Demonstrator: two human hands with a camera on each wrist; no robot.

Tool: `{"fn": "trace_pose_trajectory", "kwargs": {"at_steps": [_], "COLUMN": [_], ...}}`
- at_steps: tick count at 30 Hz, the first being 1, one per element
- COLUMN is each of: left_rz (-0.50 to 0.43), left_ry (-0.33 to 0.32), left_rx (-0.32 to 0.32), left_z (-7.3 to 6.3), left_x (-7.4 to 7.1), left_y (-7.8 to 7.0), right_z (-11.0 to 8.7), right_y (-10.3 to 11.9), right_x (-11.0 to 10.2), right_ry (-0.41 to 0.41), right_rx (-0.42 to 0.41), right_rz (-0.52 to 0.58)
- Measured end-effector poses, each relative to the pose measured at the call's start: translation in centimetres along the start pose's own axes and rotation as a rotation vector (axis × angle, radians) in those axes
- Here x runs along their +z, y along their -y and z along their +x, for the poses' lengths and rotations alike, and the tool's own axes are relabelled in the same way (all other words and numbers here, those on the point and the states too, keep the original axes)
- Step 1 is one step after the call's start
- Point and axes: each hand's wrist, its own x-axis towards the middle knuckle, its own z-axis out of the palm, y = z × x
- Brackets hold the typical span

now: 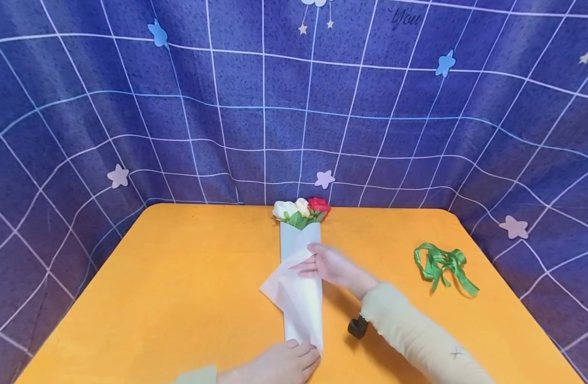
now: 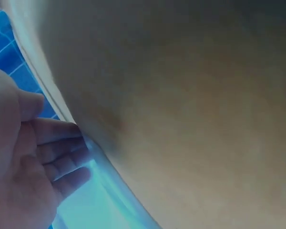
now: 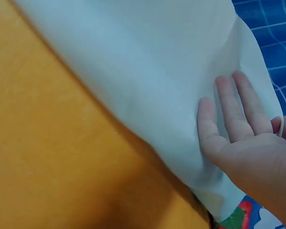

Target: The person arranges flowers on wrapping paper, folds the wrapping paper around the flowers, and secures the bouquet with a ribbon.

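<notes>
A bouquet wrapped in white paper (image 1: 301, 312) lies lengthwise on the table. A white rose (image 1: 284, 209), a cream rose (image 1: 302, 206) and a red rose (image 1: 319, 205) show at its far end with green leaves. My right hand (image 1: 331, 265) is over the upper wrap; in the right wrist view its thumb and forefinger pinch the paper's edge, the other fingers lying extended along the sheet. A loose corner of paper sticks out to the left. At the near end my left hand (image 1: 288, 364) rests on the paper, its fingers (image 2: 62, 155) loosely extended at the edge.
A loose green ribbon (image 1: 440, 266) lies in a tangle to the right on the orange table (image 1: 203, 266). Near the right sleeve is a small black object (image 1: 357, 326), partly covered. A blue curtain (image 1: 255, 122) with a grid and stars hangs behind the table.
</notes>
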Motion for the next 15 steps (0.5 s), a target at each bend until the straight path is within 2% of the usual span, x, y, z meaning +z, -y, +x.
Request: {"fn": "trace_pose_trajectory", "kwargs": {"at_steps": [2,3,8,10,15], "left_rz": [-0.034,-0.019,0.189,0.243,0.208], "left_ry": [0.005,-0.007,-0.118,-0.126,-0.098], "left_rx": [0.018,0.045,0.180,0.206,0.227], "left_z": [0.0,0.0,-0.2,-0.3,-0.4], "left_x": [0.0,0.0,-0.1,-0.2,-0.1], "left_y": [-0.1,-0.1,-0.5,-0.7,-0.8], "right_z": [0.2,0.2,0.4,0.4,0.1], "right_y": [-0.5,-0.7,-1.6,-1.7,-1.7], "right_x": [0.1,0.2,0.4,0.5,0.7], "right_ry": [-0.024,-0.042,-0.119,-0.105,0.044], "right_rx": [-0.013,-0.021,-0.024,-0.026,-0.070], "right_rz": [-0.025,-0.045,-0.130,-0.180,-0.377]}}
